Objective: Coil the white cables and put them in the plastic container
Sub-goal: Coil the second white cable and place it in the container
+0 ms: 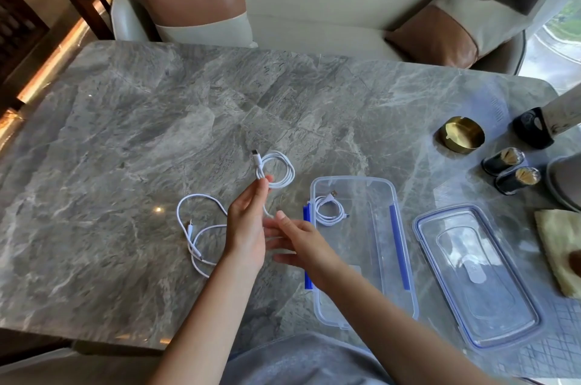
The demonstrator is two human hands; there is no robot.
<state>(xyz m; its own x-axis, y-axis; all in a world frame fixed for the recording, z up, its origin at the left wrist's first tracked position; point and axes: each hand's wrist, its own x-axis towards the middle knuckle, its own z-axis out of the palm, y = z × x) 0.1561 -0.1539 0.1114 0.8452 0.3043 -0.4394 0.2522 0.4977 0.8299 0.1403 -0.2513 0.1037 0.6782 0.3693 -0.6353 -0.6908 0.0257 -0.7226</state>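
Note:
My left hand (248, 224) pinches a white cable coil (279, 169) above the marble table, its plug end sticking up. A tail of that cable runs down toward my right hand (298, 241), whose fingers are spread and blurred just left of the container; whether they touch the tail I cannot tell. Another white cable (196, 227) lies loose and uncoiled on the table left of my left hand. The clear plastic container (397, 246) with blue clips stands open to the right, and a small coiled white cable (330, 210) lies in its far left corner.
The container's clear lid (478, 277) lies to the right of it. Farther right are a brass ashtray (460, 133), two toothpick holders (511, 172), a black object (533, 127) and a yellow cloth (559, 252). A sofa with cushions stands behind the table.

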